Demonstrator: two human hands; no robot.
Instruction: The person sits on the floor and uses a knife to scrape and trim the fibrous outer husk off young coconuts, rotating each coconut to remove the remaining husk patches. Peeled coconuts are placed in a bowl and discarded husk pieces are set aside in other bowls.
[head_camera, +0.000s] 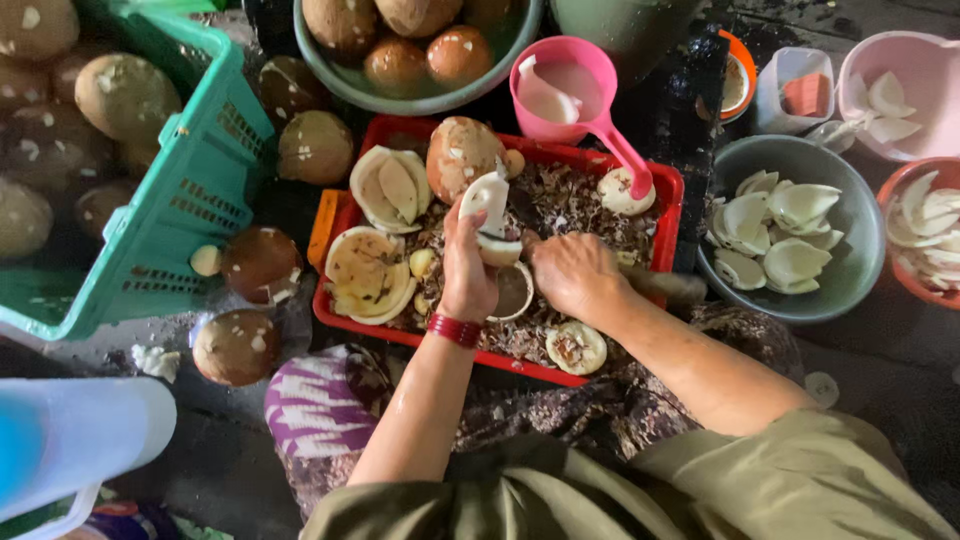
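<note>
Mid-paring, by the look of it: left hand (468, 272) gripping white coconut-flesh piece (488, 203) over red tray (668, 196); right hand (572, 272) closed around knife handle (665, 285). Next cut needs blade angled away from left fingers (478, 222).

Landmark: red tray (345, 215), shallow, filled with brown shavings and shell scraps.
Left hand (468, 265): above the tray's middle, closed around a white coconut piece (488, 203); red bangle (454, 329) at the wrist.
Right hand (572, 272): just beside the left hand, over the tray, closed on a tool whose form cannot be made out.
Pink scoop (565, 88): at the tray's far edge, handle resting on the rim.
Grey bowl (855, 215): right of the tray, holding white coconut pieces.
Green basket (190, 190): left of the tray, holding brown coconuts.
Green bowl (330, 70): beyond the tray, holding brown coconuts.
</note>
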